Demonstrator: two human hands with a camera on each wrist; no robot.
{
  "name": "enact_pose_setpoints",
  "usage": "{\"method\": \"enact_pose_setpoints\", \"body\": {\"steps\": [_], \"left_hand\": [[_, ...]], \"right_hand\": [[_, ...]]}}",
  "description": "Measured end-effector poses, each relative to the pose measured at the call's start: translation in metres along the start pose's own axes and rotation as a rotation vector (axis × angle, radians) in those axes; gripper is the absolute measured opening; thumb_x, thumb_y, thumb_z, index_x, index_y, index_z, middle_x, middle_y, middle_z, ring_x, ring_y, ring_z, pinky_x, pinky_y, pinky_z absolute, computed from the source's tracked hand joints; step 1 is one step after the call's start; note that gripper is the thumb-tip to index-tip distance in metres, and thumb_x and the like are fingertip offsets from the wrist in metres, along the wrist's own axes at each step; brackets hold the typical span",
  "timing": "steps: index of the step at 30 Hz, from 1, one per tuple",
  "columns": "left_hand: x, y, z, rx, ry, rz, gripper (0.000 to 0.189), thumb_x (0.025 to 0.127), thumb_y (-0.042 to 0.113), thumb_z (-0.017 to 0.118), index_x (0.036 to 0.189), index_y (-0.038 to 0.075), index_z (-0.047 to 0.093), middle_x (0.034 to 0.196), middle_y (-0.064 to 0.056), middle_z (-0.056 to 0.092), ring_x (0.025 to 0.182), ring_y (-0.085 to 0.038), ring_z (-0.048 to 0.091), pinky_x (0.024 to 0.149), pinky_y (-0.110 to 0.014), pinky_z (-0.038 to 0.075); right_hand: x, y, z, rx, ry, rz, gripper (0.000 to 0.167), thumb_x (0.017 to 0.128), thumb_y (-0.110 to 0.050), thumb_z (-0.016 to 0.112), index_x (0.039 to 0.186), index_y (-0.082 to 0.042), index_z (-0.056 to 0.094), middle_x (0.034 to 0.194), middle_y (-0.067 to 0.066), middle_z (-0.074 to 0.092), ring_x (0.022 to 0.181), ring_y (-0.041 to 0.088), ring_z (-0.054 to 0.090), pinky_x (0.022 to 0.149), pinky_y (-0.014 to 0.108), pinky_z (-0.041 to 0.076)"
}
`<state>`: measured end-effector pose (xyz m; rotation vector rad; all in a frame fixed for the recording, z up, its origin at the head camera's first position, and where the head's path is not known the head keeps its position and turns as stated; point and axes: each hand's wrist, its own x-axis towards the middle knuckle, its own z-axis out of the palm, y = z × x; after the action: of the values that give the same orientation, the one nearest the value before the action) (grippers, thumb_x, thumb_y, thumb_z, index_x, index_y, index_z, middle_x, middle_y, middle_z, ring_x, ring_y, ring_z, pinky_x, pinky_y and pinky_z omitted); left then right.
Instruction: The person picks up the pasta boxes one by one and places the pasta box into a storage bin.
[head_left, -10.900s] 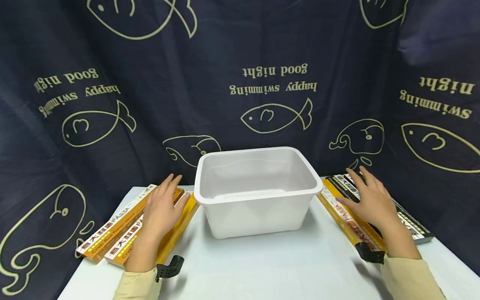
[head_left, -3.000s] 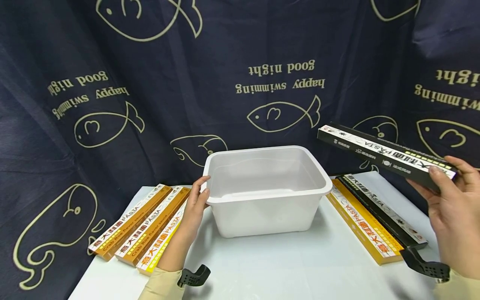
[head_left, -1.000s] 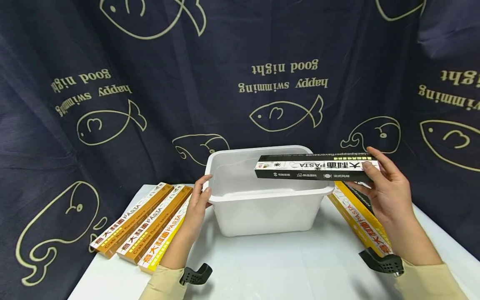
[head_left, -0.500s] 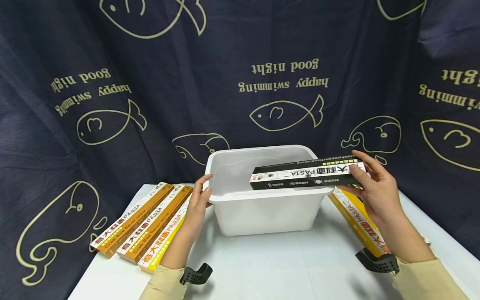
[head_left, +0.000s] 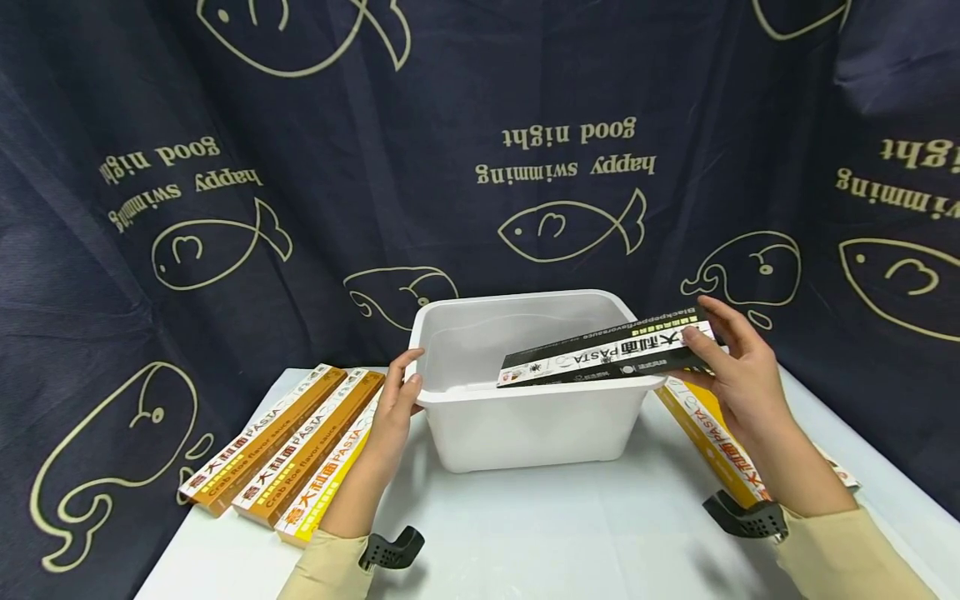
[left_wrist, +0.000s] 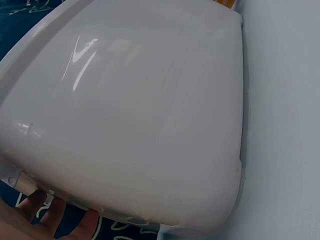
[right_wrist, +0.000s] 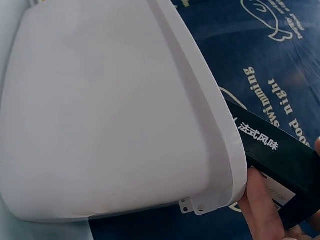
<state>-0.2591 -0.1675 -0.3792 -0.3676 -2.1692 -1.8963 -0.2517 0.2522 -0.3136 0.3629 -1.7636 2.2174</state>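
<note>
My left hand (head_left: pixel 395 400) grips the left rim of a white plastic bin (head_left: pixel 525 429), thumb and forefinger at the front corner. In the left wrist view its fingers (left_wrist: pixel 55 215) curl beside the bin's wall (left_wrist: pixel 150 100). My right hand (head_left: pixel 746 379) holds a black pasta box (head_left: pixel 607 354) by its right end, thumb on the printed face. The box slopes down to the left, its far end inside the bin and its held end above the right rim. In the right wrist view, a fingertip lies right at the rim under the pasta box (right_wrist: pixel 280 155).
Left of the bin lie two orange-brown pasta boxes (head_left: pixel 262 442) and a yellow one (head_left: pixel 326 479), partly behind my left forearm. On the right are another yellow pasta box (head_left: pixel 708 425) and a mostly hidden box (head_left: pixel 843 475). A dark printed curtain (head_left: pixel 562 83) hangs behind the white table (head_left: pixel 525 533).
Both hands hovered over the side boxes at first. My left hand took the bin's rim; my right lifted a black pasta box, brought it left over the bin and dipped its far end inside.
</note>
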Motion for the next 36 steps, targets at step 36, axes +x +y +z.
{"method": "enact_pose_setpoints", "body": {"steps": [36], "left_hand": [[0.001,0.001,0.004,-0.015,0.007,0.037,0.045,0.105,0.031,0.034,0.148,0.019,0.036,0.153,-0.014,0.035,0.115,-0.016,0.055,0.098,-0.033,0.044]], "right_hand": [[0.011,0.029,0.026,-0.498,-0.090,0.100,0.056,0.097,-0.035,0.064,0.146,-0.014,0.047,0.138,-0.008,0.049,0.137,0.012,0.034,0.104,0.018,0.037]]}}
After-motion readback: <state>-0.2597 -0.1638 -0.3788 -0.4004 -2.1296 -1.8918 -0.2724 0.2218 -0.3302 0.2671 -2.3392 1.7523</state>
